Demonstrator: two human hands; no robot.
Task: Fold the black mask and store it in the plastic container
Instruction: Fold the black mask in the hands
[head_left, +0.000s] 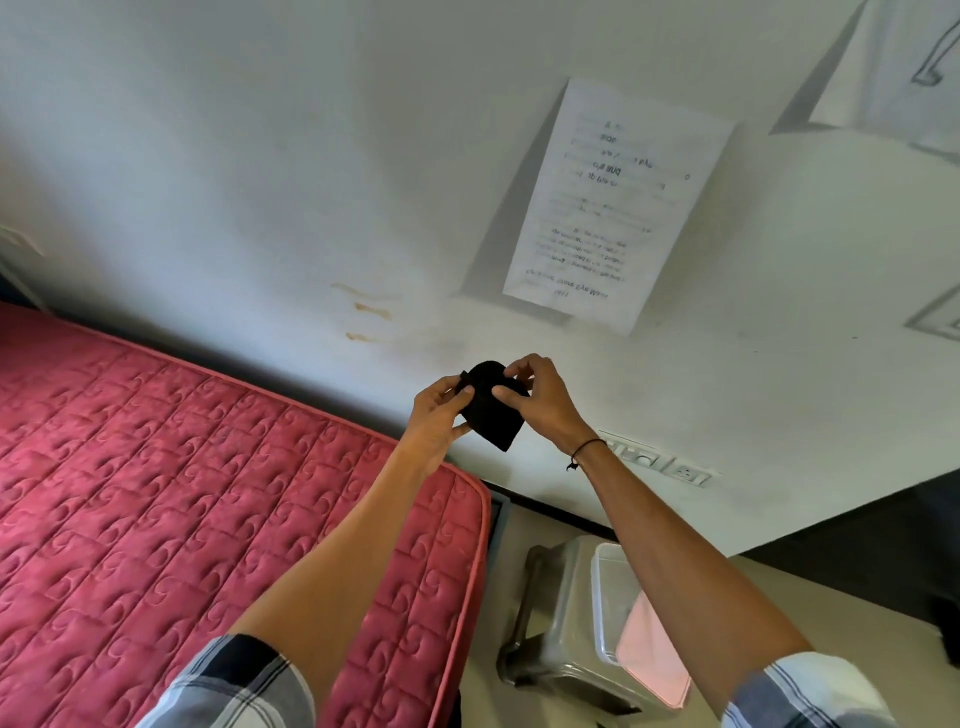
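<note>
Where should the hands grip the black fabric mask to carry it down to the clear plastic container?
Probably pinch the folded black fabric mask at its upper edge, from both sides, where the left hand and right hand hold it. Its lower corner hangs free, so a top grip would keep the fold closed on the way to the clear plastic container.

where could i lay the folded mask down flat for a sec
The red mattress is bare from the wall to its near corner. The plastic container on the stool is tighter, with pink cloth inside.
</note>
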